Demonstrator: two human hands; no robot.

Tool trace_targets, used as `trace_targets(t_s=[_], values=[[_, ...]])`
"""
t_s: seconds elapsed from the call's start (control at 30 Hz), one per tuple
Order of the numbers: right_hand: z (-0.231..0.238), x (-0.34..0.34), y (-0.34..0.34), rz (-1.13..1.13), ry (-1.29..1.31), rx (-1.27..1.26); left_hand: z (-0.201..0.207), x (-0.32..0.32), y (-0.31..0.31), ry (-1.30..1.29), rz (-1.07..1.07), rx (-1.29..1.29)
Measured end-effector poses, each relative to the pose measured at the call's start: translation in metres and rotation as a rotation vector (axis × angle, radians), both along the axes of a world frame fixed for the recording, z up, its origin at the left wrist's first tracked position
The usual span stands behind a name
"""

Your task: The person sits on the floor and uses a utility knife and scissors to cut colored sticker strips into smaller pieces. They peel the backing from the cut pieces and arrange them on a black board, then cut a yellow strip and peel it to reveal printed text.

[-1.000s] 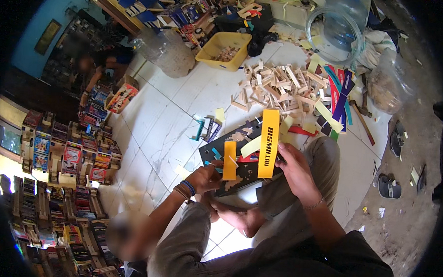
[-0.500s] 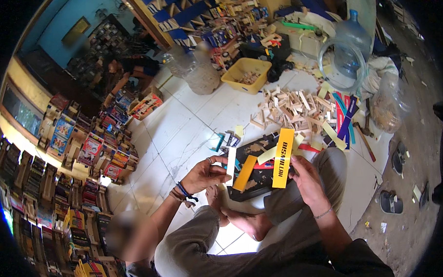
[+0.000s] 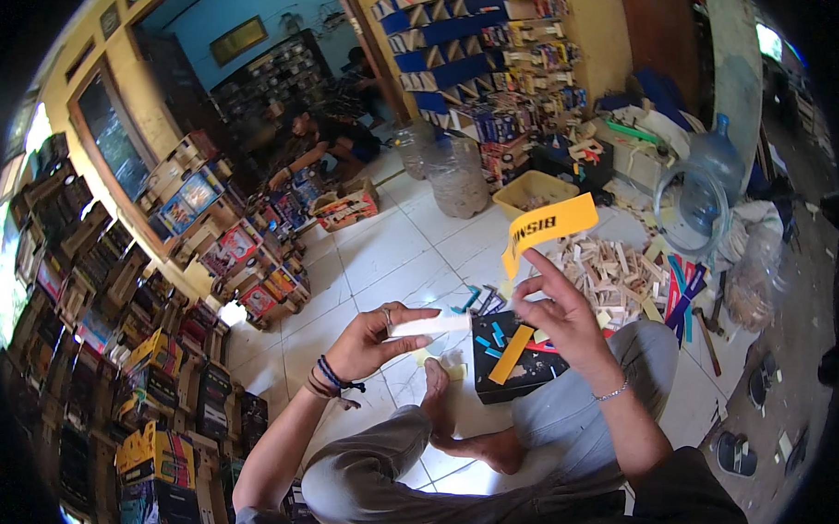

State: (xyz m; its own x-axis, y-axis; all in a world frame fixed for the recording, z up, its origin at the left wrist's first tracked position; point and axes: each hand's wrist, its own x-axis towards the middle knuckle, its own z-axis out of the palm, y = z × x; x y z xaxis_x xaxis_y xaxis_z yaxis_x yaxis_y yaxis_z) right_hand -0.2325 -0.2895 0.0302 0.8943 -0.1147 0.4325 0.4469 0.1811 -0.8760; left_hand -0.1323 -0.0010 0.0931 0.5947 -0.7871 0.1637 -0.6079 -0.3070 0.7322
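Observation:
My left hand (image 3: 372,343) pinches a white strip (image 3: 433,325) between thumb and fingers, its free end pointing right. At the raised fingertips of my right hand (image 3: 563,313) is a yellow strip (image 3: 559,221) with dark lettering. This strip curves, its lower end against the index finger and its far end up and to the right. Below the hands, a black box (image 3: 517,381) with a scuffed top rests by my legs. On it lie an orange-yellow strip (image 3: 510,356) and several small blue pieces (image 3: 497,337).
Beyond the box is a heap of small wooden blocks (image 3: 613,269), with a yellow tub (image 3: 533,189) behind it. Coloured strips (image 3: 684,294) and a hammer (image 3: 709,341) lie at right. Stacked wooden items (image 3: 171,364) line the left side. Another person (image 3: 327,139) sits in the doorway.
The white strip has gone from upright to nearly level. My right hand has lifted the yellow strip, which now bends and tilts to the right. The view has shifted, showing more of the doorway.

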Motion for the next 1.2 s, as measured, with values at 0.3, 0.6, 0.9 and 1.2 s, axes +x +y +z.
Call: trace_targets(t_s=[0.3,0.6,0.9,1.2], values=[[0.012,0.026,0.112,0.255,-0.062,-0.393,0.009,-0.045,0.073,-0.367,0.069,-0.065],[0.015,0.052,0.216,0.196,-0.043,-0.152,-0.025,-0.069,0.125,0.346,0.567,-0.787],[0.001,0.063,0.259,0.2,-0.141,-0.22,-0.017,-0.105,0.165,0.05,0.886,-0.802],[0.045,0.092,0.235,0.712,-0.062,0.005,0.004,-0.084,0.152,-0.128,0.878,-0.716]])
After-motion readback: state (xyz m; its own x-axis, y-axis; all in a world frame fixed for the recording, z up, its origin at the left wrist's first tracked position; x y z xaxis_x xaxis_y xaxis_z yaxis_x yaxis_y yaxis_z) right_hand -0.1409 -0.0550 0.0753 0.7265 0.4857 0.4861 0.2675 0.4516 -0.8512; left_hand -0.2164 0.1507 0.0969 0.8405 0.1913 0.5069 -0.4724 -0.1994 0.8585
